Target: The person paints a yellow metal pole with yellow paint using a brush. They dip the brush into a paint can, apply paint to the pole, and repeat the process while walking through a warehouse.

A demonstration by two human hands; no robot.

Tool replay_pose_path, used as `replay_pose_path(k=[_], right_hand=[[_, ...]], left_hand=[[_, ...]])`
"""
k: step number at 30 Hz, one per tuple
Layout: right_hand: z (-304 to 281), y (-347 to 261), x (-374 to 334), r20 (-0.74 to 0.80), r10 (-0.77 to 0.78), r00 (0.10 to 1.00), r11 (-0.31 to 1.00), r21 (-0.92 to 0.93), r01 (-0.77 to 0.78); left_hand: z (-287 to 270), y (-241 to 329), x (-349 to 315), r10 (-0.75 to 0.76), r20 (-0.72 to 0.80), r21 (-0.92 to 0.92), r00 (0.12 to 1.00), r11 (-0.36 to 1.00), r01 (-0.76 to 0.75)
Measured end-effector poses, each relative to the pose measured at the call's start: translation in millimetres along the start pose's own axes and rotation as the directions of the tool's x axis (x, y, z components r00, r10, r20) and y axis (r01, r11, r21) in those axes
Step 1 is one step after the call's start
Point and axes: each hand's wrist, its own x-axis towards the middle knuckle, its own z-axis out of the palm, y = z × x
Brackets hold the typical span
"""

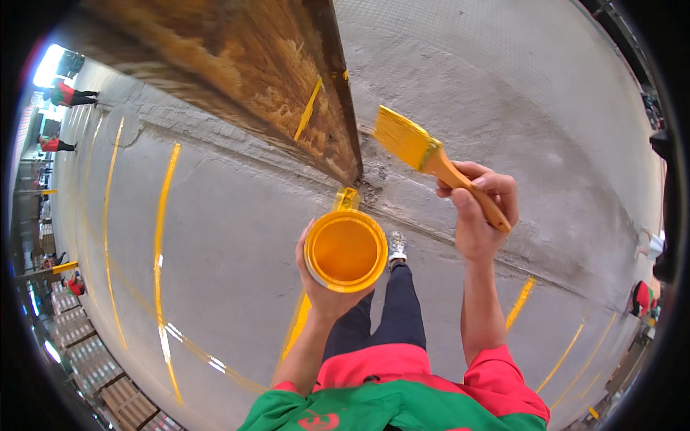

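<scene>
My left hand point(320, 293) is wrapped round an open paint can point(379, 270) with a yellow rim, and orange-yellow paint shows inside it. In my right hand point(483, 208) is a wide paintbrush point(411, 141), gripped by its wooden handle. Yellow paint coats its bristles, which point up and left, apart from the can. A brown, rough-faced column point(251, 79) rises just beyond the can, with a yellow stroke point(309, 109) on one face. Yellow paint point(347, 197) also marks the floor at the column's foot, partly hidden by the can.
Yellow lines point(162, 223) run along the grey concrete floor point(230, 237). A groove with loose debris point(372, 191) passes the column's base. Stacked pallets point(129, 404) stand at the lower left. People point(68, 93) in red tops are far off to the left, another person point(642, 297) to the right.
</scene>
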Motion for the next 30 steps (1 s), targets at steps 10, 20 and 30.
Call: replay_pose_path(k=[10, 20, 30], right_hand=[[23.7, 113.7, 16.4, 0.178, -0.350, 0.920, 0.877, -0.282, 0.388], [21.5, 117.9, 33.7, 0.190, -0.334, 0.923, 0.882, -0.284, 0.377], [28.8, 119.2, 33.6, 0.152, -0.385, 0.910, 0.850, -0.326, 0.414]], left_hand=[[-22.3, -31.3, -19.6, -0.046, 0.061, 0.122, 0.997, 0.992, 0.038], [-25.3, -39.3, -13.7, -0.018, 0.088, 0.158, 0.996, 0.987, 0.004], [-24.3, -45.4, -16.1, -0.022, 0.109, 0.167, 0.994, 0.986, 0.003]])
